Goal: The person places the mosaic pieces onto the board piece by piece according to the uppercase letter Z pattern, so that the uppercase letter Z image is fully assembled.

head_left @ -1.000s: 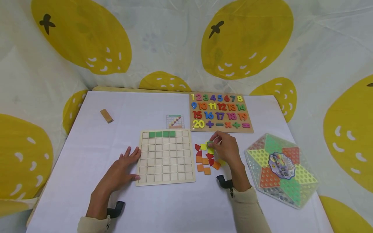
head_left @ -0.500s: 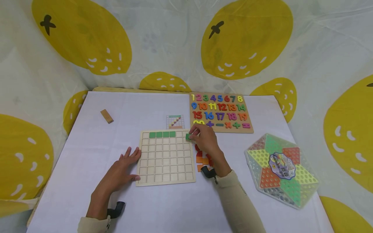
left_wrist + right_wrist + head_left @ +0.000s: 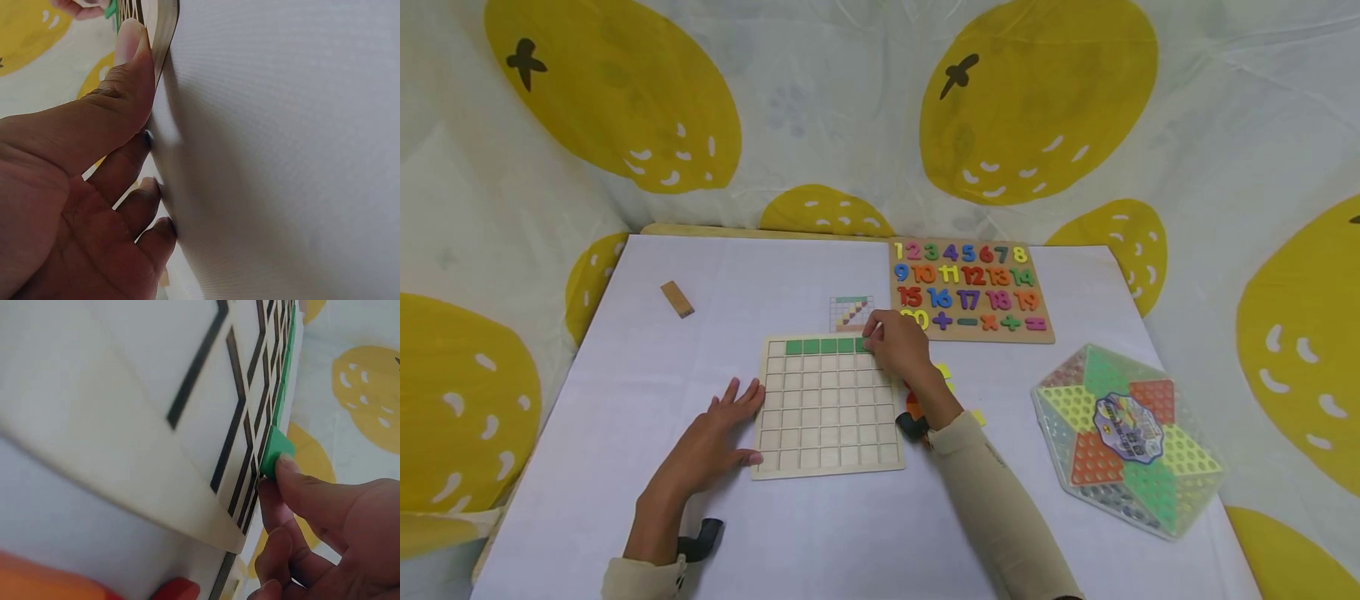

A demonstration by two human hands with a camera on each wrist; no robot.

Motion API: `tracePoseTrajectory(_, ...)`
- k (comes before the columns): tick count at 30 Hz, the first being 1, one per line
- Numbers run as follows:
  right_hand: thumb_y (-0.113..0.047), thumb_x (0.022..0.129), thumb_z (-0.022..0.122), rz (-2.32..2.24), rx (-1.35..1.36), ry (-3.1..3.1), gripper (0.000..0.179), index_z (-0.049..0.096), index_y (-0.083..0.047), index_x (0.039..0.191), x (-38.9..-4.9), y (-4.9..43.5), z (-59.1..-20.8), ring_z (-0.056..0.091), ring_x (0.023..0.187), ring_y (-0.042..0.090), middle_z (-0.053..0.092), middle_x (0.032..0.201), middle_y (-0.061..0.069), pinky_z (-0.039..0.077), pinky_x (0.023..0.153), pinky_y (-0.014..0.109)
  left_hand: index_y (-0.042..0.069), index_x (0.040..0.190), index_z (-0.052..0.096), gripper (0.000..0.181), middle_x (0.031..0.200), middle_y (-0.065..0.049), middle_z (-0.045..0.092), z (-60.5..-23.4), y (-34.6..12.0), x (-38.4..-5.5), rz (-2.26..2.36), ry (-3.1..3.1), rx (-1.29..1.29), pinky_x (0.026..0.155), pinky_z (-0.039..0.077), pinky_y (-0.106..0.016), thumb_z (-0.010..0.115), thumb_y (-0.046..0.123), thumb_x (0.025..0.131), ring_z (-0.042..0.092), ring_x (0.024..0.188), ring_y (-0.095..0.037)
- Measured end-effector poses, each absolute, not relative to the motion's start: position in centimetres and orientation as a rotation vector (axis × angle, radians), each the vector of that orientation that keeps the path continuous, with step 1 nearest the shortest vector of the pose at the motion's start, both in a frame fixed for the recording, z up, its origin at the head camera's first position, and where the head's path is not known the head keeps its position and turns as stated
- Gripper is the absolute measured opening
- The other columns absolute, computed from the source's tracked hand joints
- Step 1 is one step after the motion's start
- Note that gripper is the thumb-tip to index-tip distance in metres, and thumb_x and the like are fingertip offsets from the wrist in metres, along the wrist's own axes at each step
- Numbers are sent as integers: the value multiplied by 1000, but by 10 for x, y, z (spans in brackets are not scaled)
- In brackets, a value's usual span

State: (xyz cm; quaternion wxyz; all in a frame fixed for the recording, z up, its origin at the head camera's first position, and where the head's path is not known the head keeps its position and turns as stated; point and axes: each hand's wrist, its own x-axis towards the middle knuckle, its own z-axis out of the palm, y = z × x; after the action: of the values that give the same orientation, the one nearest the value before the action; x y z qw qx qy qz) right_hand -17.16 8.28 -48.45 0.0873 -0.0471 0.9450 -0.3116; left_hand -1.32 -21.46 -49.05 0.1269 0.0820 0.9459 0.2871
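Observation:
A wooden grid board [image 3: 828, 408] lies flat on the table, with several green squares set side by side along its far row. My right hand [image 3: 901, 343] pinches a green square tile [image 3: 275, 452] between thumb and finger at that row, just right of the other green squares. The tile looks tilted at its cell in the right wrist view. My left hand [image 3: 711, 433] rests at the board's left edge, fingers spread, with the thumb [image 3: 128, 69] touching the rim. Yellow tiles [image 3: 945, 377] and an orange-red one show beside my right forearm, which hides the rest.
Behind the board lies a small printed pattern card [image 3: 847, 312]. A number puzzle board [image 3: 966, 287] is at the back right. A hexagonal Chinese checkers set [image 3: 1126, 437] lies on the right, and a small brown wooden block [image 3: 677, 300] at the far left.
My right hand has carried a green tile from the loose pile, leftward over the board's far right corner, to the green row. The left hand has stayed at the board's edge.

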Motion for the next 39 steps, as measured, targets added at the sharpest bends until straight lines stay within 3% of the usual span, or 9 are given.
tracePoseTrajectory(8,-20,95,81,-868,-164,2802,12,70,-19,92,-174,81,-483,59,77,21,63,79,2,43,63,30,11,164,38,112,172,-10,33,-492,-215,-14,833,2752,225,127,23,-71,98,15,69,17,165,-41)
tracePoseTrajectory(18,-22,93,81,-963,-105,2780,12,71,-20,99,-160,110,-476,62,88,23,68,93,2,52,71,34,10,164,39,112,172,-10,32,-493,-214,-15,837,2752,242,127,23,-71,98,15,69,17,165,-41)
tracePoseTrajectory(30,-25,85,91,-782,-31,2711,23,76,-19,102,-134,146,-467,62,89,23,68,93,2,52,72,33,9,163,40,111,171,-11,34,-488,-213,-14,843,2752,234,128,23,-70,98,14,69,17,165,-42)
tracePoseTrajectory(39,-29,83,93,-683,-43,2735,25,72,-17,90,-126,150,-473,60,81,22,63,85,4,49,62,31,9,163,40,111,171,-11,34,-490,-214,-14,857,2754,241,128,23,-69,98,14,69,17,165,-41)
